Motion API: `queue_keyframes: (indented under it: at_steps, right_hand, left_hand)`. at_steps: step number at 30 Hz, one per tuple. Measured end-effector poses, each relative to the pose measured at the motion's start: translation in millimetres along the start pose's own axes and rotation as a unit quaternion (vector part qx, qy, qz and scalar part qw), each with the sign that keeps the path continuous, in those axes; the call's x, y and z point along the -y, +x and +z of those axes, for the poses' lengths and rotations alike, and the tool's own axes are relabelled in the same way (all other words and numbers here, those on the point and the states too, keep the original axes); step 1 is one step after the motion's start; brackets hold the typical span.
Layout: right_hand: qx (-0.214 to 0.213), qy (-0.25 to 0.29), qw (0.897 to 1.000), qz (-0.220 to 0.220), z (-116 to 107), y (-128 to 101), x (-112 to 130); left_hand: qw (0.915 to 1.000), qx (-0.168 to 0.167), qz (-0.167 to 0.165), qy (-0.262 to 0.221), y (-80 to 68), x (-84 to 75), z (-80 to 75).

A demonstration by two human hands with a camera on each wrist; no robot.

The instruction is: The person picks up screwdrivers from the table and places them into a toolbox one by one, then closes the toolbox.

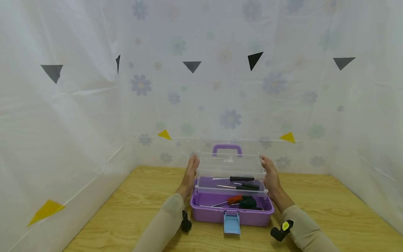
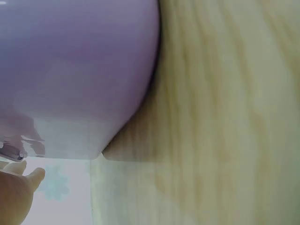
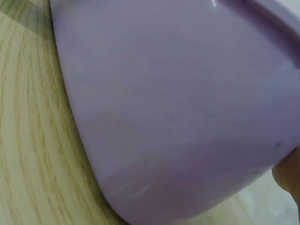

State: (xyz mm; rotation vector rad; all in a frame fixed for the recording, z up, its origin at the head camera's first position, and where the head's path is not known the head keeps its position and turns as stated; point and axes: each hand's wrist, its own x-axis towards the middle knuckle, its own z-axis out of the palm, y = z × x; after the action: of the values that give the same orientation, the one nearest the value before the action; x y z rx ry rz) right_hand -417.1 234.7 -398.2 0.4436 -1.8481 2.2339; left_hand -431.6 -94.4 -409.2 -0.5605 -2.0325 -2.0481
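A purple toolbox (image 1: 214,217) sits on the table, its blue front latch (image 1: 232,224) hanging down. Over its rear part, the clear plastic lid (image 1: 231,162) is raised and tilted, with a purple handle (image 1: 227,146) behind. My left hand (image 1: 188,175) holds the lid's left side and my right hand (image 1: 271,176) its right side. Black-handled screwdrivers (image 1: 242,179) show through the clear plastic; whether a tray bears them I cannot tell. In the open front lie a red-handled screwdriver (image 1: 234,199) and a dark green-handled one (image 1: 248,203). Both wrist views show mostly the box's purple wall (image 2: 70,70).
The wood-grain table (image 1: 126,213) extends to both sides of the toolbox. A white flower-patterned sheet (image 1: 230,91) hangs behind, and pale sheets (image 1: 78,122) enclose the sides, with black and yellow triangles stuck on. Small black devices (image 1: 186,224) are at both wrists.
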Motion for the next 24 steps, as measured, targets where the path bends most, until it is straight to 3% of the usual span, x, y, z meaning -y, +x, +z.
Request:
queue_keyframes:
  at_steps: [15,24]
  right_hand:
    - [-0.002,0.026,1.0,-0.014,-3.7,-0.9,5.7]
    - [0.009,0.006,1.0,-0.014,-7.6,-8.7,10.9]
  left_hand:
    - [0.9993,0.018,0.012,0.03,-3.1,-2.4,-1.6]
    - [0.9981,0.045,0.029,0.031,-7.6,-8.0,1.1]
